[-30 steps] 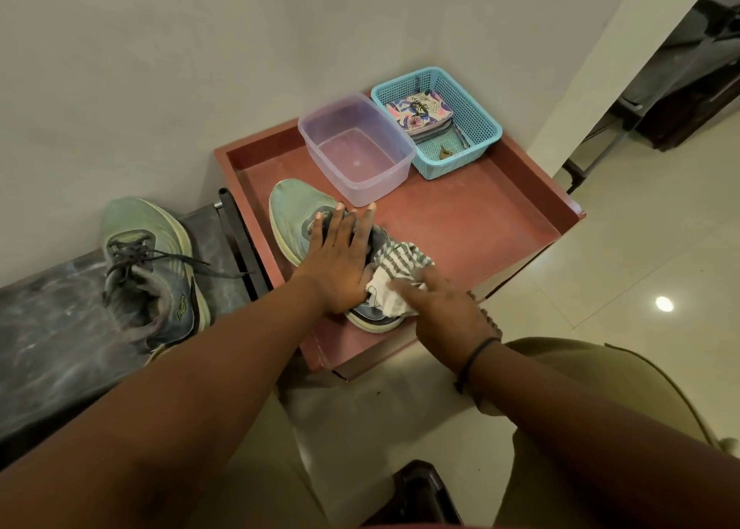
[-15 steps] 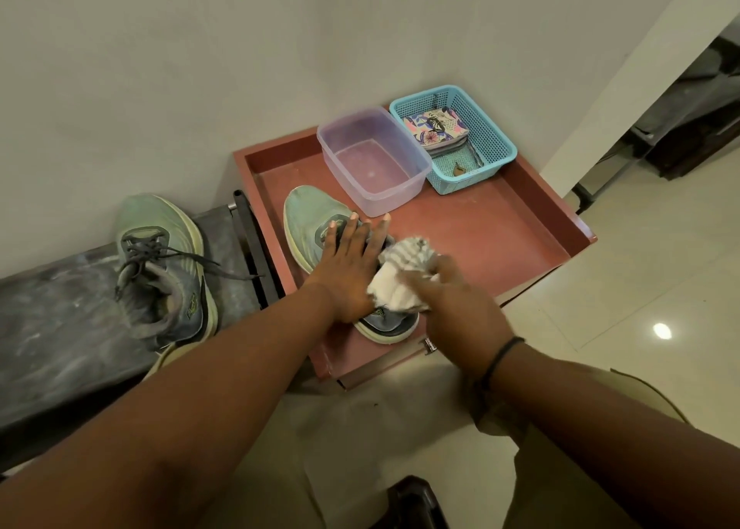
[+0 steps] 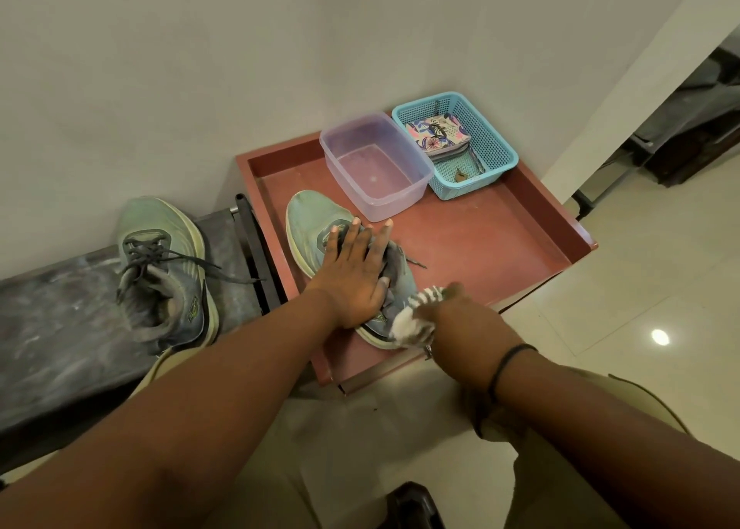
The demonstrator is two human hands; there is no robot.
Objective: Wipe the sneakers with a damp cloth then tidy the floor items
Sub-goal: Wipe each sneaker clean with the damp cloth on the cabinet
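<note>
The sneaker (image 3: 320,232) being cleaned lies in the red tray (image 3: 500,248) at the centre of the frame, its long axis running from the toe at upper left down to the heel at lower right. The left hand (image 3: 352,276) lies flat across its laces and tongue, fingers spread and straight, pressing it down. The striped cloth (image 3: 416,312) sits against the heel end, bunched in the right hand (image 3: 460,320), whose fingers curl round it; motion blur hides the exact grip. So the right hand is the nearer one to the unwiped heel and sole edge, and the next stroke likely follows that edge. A second sneaker (image 3: 164,272) stands on the dark bench (image 3: 48,328) at left, untouched. Behind, a clear plastic tub (image 3: 376,168) and a blue basket (image 3: 496,148) sit touching in the tray.
</note>
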